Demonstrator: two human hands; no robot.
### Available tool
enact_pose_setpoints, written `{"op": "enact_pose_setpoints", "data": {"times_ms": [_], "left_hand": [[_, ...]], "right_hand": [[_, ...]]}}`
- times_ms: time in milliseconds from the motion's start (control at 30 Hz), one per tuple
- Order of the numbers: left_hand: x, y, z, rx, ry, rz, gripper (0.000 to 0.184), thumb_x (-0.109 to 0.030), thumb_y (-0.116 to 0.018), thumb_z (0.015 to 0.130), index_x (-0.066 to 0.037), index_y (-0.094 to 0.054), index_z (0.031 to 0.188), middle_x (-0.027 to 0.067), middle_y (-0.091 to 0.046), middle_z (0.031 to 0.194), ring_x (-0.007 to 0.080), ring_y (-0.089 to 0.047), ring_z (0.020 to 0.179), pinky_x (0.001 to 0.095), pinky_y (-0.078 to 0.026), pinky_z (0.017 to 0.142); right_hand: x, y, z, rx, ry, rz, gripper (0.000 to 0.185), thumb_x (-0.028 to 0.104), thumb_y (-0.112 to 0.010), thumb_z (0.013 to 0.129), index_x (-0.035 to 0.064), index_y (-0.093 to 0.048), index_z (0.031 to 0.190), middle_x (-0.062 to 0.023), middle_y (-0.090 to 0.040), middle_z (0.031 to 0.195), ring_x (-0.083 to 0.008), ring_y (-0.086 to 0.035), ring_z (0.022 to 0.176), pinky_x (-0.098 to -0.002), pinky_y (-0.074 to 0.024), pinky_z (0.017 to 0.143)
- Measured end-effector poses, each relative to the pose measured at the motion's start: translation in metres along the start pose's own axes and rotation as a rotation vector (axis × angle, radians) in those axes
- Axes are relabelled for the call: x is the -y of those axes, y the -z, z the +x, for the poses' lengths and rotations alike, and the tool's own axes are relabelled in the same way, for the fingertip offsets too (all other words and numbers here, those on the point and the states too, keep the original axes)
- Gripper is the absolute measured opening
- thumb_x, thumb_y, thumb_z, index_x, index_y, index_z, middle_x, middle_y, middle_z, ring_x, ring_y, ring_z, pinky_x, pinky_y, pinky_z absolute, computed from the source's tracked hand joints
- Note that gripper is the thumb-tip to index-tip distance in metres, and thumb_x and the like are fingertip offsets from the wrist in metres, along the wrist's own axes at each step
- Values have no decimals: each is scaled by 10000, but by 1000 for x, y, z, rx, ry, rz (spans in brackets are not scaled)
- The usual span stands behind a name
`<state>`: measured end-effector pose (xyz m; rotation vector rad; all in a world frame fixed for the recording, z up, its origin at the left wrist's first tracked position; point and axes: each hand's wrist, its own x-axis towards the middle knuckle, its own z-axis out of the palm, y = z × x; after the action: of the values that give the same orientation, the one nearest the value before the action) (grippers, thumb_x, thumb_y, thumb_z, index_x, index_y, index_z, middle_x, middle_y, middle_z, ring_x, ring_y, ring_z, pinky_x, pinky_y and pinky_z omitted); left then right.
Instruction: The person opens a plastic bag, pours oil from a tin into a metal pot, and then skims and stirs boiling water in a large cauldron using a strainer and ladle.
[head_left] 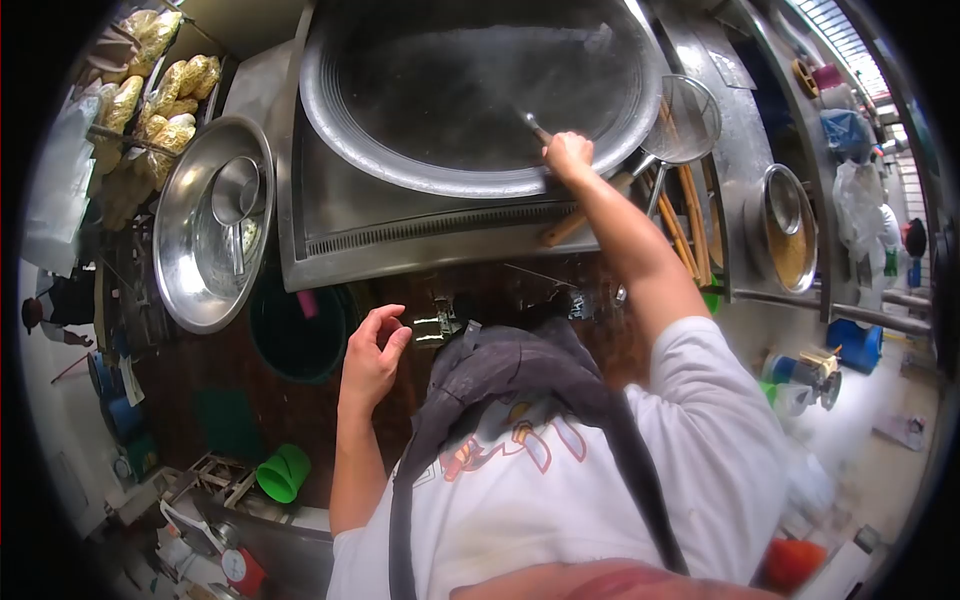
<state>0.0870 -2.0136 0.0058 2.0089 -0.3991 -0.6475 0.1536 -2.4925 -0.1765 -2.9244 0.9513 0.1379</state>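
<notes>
Okay, so a stirring or scooping step looked to be underway, as best could be judged. A metal utensil (538,130) was held by the right hand (568,152), with the fingers wrapped shut around its handle. It was pointed into the big wok (400,178) at upper centre of the frame, over dark, steamy-looking contents. Whether the far end was dipped in couldn't really be made out, and neither could its full shape.

Nothing was held by the left hand (370,355), left of centre in the frame; its fingers were half open and loosely curled, well apart from the rim.

For any next move, a firm hold on that handle would be called for, I'd say, plus enough clearance for the wrist to be kept off the rim, since it was probably hot. Care would be needed around the wire strainer (683,120) too, placed just beside the wok's right edge.
</notes>
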Motion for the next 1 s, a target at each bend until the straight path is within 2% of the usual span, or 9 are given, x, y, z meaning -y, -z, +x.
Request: {"op": "enact_pose_setpoints", "data": {"times_ms": [167,300,367,433,467,567,733,767,1000], "left_hand": [[7,6,20,94,-72,-35,266,-105,-676,911,-22,-624,1158,51,-628,842,136,-593,738,281,-495,717],[-8,-14,40,255,-145,-36,265,-104,-675,914,-18,-622,1159,46,-627,843,127,-591,742,271,-492,714],[-21,-26,48,304,-174,-24,265,-103,-675,915,-16,-621,1160,43,-625,843,122,-589,744,265,-491,713],[-29,-40,57,368,-163,-68,269,-103,-673,918,-7,-618,1163,40,-626,849,109,-589,758,261,-492,727],[-27,-50,63,399,-149,-118,271,-107,-673,919,-6,-617,1164,41,-627,850,104,-588,764,260,-492,730],[-6,-102,95,438,-164,-111,322,-172,-679,922,-3,-617,1188,72,-662,874,135,-620,824,289,-504,765],[7,-238,165,385,-253,340,465,-292,-698,894,10,-599,1233,191,-665,1067,323,-647,1033,422,-506,904],[5,-266,176,393,-265,507,486,-303,-699,887,14,-588,1240,212,-637,1150,350,-616,1117,452,-493,946],[8,-384,192,167,-264,983,264,-191,-579,925,-35,-580,1137,186,-561,1180,345,-550,1169,479,-497,935]], "right_hand": [[-32,102,1,-375,67,244,388,408,-688,865,21,-711,840,-244,-707,927,-423,-696,839,-495,-565,747],[-90,219,-10,-436,16,459,376,424,-715,862,62,-714,965,-206,-709,931,-372,-692,879,-432,-539,782],[-143,266,-20,-511,103,442,368,433,-681,918,95,-707,1062,-116,-688,739,-199,-692,713,-354,-528,658],[-141,367,-98,-352,-70,609,274,272,-615,937,22,-680,1028,-137,-698,920,-225,-683,746,-349,-556,687],[-151,393,-126,-538,7,457,177,158,-612,923,8,-662,1001,-76,-679,797,-131,-620,602,-286,-514,563],[-154,459,-226,-597,-122,322,171,167,-621,950,12,-657,1013,-53,-680,803,-123,-626,668,-284,-530,647],[-232,463,-280,-559,-172,177,191,175,-617,955,13,-641,1054,-50,-665,853,-129,-620,683,-291,-529,665],[-291,435,-272,-618,-100,201,350,420,-659,940,125,-670,1127,-125,-695,785,-226,-686,722,-364,-515,648],[-332,339,-278,-559,27,181,333,349,-698,905,97,-633,1113,-168,-697,914,-379,-679,824,-439,-526,703]]}}
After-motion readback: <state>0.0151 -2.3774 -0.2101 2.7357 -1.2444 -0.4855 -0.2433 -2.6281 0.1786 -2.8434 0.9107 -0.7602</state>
